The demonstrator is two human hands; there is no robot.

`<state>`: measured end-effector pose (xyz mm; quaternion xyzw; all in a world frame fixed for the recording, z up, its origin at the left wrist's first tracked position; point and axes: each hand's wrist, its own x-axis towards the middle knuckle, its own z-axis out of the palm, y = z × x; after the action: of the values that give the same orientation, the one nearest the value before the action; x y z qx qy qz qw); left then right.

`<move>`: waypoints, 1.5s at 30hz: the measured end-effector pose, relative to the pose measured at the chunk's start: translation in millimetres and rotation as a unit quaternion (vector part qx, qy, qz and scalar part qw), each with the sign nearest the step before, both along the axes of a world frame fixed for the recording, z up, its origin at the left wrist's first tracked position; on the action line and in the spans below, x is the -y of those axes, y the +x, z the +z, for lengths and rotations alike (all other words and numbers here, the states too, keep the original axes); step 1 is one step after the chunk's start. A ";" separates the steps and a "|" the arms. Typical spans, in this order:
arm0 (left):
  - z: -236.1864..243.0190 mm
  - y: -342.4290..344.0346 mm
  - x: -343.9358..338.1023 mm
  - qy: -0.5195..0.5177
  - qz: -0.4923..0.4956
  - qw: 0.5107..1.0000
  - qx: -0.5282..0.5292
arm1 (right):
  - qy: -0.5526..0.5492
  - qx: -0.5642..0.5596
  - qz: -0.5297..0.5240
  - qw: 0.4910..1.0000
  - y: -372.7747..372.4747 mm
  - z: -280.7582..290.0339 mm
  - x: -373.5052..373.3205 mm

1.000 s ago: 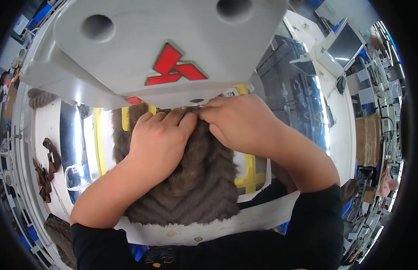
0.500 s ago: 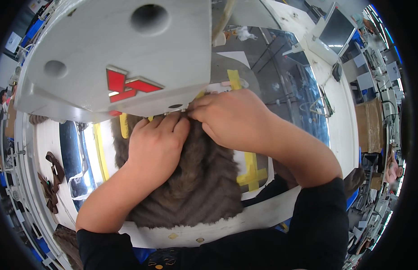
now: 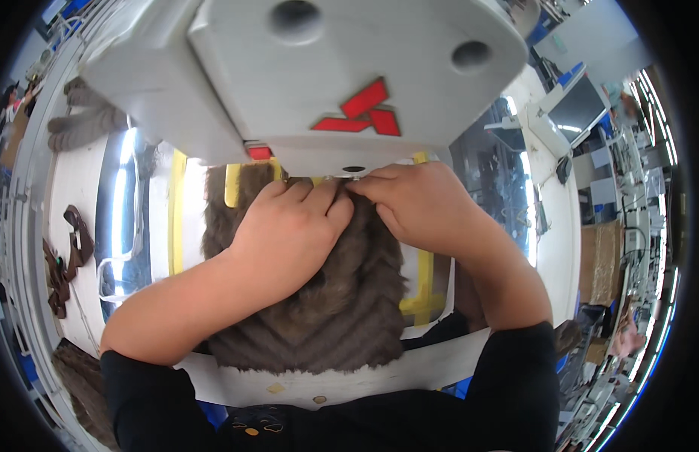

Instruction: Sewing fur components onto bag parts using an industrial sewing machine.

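Note:
A brown-grey fur piece with chevron-like stripes lies in front of me, its far end running under the head of a large pale sewing machine. My left hand rests on the fur, fingers bent and pressed into the pile close to the machine's lower edge. Beside it, my right hand pinches the fur with thumb and fingers just below that edge. The fingertips of both hands nearly meet there. The machine head and the pile hide the needle area and the exact pinch.
Yellow tape strips mark the white work surface. Brown straps or fur scraps lie on the left, and fur rolls sit farther back. At the right stand a monitor and a cardboard box.
The whole view has swung, so the machine head appears farther right. Both hands stay on the fur at the machine's edge, with the fingers slightly shifted.

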<state>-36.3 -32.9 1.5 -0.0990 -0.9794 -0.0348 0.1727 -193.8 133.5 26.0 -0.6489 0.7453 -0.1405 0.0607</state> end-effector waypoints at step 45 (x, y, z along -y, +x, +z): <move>-3.7 10.1 12.1 0.023 0.009 0.998 0.061 | -0.060 -0.006 -0.064 0.996 -32.7 -21.8 19.2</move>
<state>-26.2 -44.9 -2.1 -0.0834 -0.9879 -0.0620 0.1153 -226.5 114.2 4.2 -0.6032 0.7759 -0.1846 0.0086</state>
